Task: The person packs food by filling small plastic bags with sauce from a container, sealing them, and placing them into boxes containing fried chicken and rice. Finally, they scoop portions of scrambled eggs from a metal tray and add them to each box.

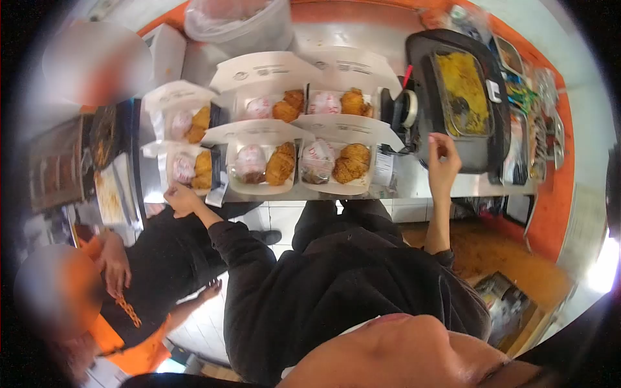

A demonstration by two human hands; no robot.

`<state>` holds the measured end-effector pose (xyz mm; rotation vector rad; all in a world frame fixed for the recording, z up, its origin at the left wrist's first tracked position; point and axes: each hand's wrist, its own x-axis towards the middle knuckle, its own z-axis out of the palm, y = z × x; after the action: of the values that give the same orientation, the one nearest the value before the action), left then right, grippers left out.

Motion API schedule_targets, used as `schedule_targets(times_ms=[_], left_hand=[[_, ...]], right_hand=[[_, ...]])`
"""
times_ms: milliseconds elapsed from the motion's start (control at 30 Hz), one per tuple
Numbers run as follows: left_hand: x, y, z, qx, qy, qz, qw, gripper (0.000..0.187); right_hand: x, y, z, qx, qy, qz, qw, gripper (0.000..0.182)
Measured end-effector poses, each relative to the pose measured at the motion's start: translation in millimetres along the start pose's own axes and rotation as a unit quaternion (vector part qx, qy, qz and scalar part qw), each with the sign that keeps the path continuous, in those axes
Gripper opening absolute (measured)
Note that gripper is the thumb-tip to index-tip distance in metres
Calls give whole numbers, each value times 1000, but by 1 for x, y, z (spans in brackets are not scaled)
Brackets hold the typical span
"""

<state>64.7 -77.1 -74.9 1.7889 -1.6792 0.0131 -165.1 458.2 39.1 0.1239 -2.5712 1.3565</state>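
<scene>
My left hand [183,199] is at the front corner of the lower-left white food box [155,173], its fingers closed at the box's edge. A paper-wrapped bundle [184,168] and a piece of fried chicken [203,169] lie in that open box. My right hand [444,160] is over the front left part of a black tray-like holder [420,77], thumb and fingers bent together in a pinch. Whether anything small sits in that pinch, I cannot make out. On the holder, a clear container [460,94] of yellow food has a dark patch within it.
Several more open boxes [262,189] with chicken and wrapped bundles stand in two rows on the metal counter [362,29]. A translucent tub [239,32] is behind them. Packets and utensils [517,97] crowd the right side. Another person [171,252] in black and orange is close on my left.
</scene>
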Motion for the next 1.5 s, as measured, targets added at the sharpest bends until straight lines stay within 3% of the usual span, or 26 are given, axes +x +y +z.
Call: schedule_targets(times_ms=[100, 167, 233, 300, 333, 400, 433, 500, 567, 633, 700, 833, 900, 1000, 1067, 1133, 1200, 1267, 1300, 1367, 1400, 1433, 1500], left_hand=[[-19, 23, 0, -4, -15, -48, 999, 58], [-39, 50, -17, -21, 84, 19, 996, 64], [-57, 70, -30, -89, 80, 54, 991, 58], [-66, 92, -42, -256, 63, 120, 957, 47], [-66, 93, -41, -156, 144, 281, 936, 36], [-69, 107, -50, -196, 122, 273, 934, 34], [-63, 114, -53, -235, 103, 264, 930, 31], [-44, 83, -21, -141, 136, 354, 915, 28], [-47, 124, -79, -385, -1, 276, 881, 31], [-25, 92, -25, -176, -42, 456, 872, 36], [-42, 135, -92, -169, -148, 437, 871, 41], [-41, 106, -83, -53, -126, 464, 875, 43], [-50, 87, -90, -89, -232, 353, 902, 46], [-55, 73, -100, -122, -166, 387, 899, 48], [-61, 58, -91, -169, -192, 377, 890, 48], [-63, 53, -83, -217, -222, 362, 879, 48], [-65, 55, -79, -274, -247, 343, 864, 47], [-64, 64, -80, -288, -241, 340, 862, 47], [-62, 69, -82, -298, -234, 340, 861, 47], [-53, 76, -89, -289, -232, 366, 854, 48], [-44, 80, -98, -289, -212, 358, 862, 47], [-47, 99, -105, -308, -210, 363, 854, 46], [-54, 120, -117, -379, -179, 336, 843, 44]], right_hand=[[-13, 17, 8, -152, -28, -37, 987, 14], [-21, 25, 11, -203, 2, -52, 978, 16], [-25, 32, 13, -254, 23, -73, 964, 18], [-24, 40, 14, -319, -9, -31, 947, 17], [-24, 47, 16, -318, -9, -34, 948, 17], [-22, 61, 20, -357, 2, -75, 931, 17], [-21, 61, 20, -328, 31, -72, 941, 17], [-12, 53, 14, -270, 76, -116, 953, 14], [3, -1, 3, -211, 62, -107, 970, 15], [24, -58, 1, -167, -14, -163, 972, 12], [39, -115, 12, -149, -95, -227, 958, 12], [66, -197, 79, 5, -225, -338, 914, 16], [69, -230, 134, 56, -288, -343, 892, 18], [62, -273, 228, 153, -446, -278, 837, 14], [54, -285, 302, 223, -448, -395, 771, 16], [38, -315, 346, 114, -506, -394, 759, 21], [21, -319, 421, 71, -492, -489, 717, 27], [-1, -330, 448, -54, -539, -420, 728, 30], [-6, -334, 452, -56, -533, -415, 735, 30], [-14, -332, 443, -45, -419, -446, 789, 37], [-12, -330, 415, 6, -401, -502, 766, 40], [7, -323, 360, 35, -367, -543, 755, 42], [29, -310, 251, 126, -418, -534, 724, 40]])
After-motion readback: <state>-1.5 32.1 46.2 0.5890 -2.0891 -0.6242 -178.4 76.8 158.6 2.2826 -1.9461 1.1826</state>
